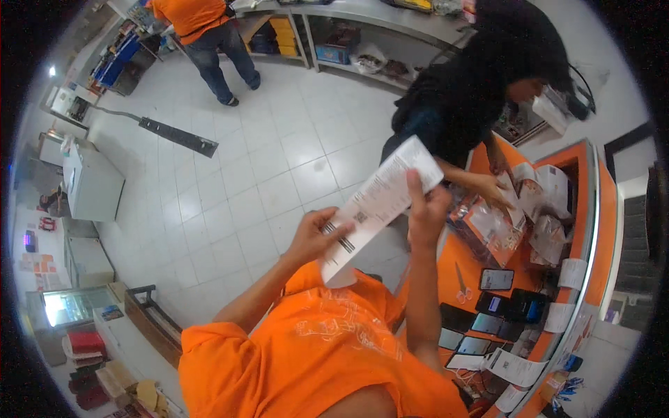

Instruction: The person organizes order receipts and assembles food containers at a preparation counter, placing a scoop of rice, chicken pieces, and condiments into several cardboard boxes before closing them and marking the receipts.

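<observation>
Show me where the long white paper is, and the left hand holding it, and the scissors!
Long white paper (382, 203): head view, its printed middle.
Left hand (315, 237): head view, back of the hand.
Scissors (461, 284): head view, just above the handles.

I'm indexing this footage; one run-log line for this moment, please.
left hand: on lower part of printed paper strip | right hand: on upper end | orange counter: scissors, phones | co-worker: leaning over

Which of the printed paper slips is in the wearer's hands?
The long white slip, held up by both left hand and right hand; the other slips sit along the right edge of the orange counter.
</observation>
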Available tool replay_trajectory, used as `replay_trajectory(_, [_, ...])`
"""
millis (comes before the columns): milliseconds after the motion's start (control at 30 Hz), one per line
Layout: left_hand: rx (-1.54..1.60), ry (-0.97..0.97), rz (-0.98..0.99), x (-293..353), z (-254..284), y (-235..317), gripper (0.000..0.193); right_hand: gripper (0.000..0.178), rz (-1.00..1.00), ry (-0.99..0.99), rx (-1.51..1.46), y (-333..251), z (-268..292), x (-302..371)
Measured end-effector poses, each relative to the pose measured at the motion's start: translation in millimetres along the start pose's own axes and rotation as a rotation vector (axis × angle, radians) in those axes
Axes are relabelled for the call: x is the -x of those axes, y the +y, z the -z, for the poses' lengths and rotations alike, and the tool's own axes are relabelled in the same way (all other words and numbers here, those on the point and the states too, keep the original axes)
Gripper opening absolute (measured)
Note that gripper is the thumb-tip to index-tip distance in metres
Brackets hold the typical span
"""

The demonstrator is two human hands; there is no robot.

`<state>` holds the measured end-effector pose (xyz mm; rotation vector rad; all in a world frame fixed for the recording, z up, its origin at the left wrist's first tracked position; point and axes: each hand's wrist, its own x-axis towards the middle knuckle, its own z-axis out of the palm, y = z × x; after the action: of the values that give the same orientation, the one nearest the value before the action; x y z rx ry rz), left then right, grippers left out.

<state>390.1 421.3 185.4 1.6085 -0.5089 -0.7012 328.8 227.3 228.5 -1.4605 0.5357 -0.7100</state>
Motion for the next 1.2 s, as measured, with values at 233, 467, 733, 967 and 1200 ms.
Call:
replay_trajectory(233, [-0.014, 0.177, -0.079, -46, 105, 19, 0.021, 0.021, 0.126, -0.078, -0.247, -12, -116, -100])
replay_trajectory(467, [-0.093, 0.264, -0.089, -71, 197, 22, 0.019, 0.023, 0.101, -0.113, -0.245, -17, -215, -162])
replay_trajectory(733, [-0.050, 0.341, -0.120, -103, 243, 22, 0.019, 0.024, 0.146, -0.122, -0.287, -26, -266, -216])
replay_trajectory(967, [-0.118, 0.358, -0.113, -132, 248, 27, 0.018, 0.016, 0.147, -0.109, -0.290, -36, -281, -262])
replay_trajectory(1200, [-0.048, 0.419, -0.144, -185, 256, 45, 0.018, 0.021, 0.251, -0.169, -0.411, -33, -308, -339])
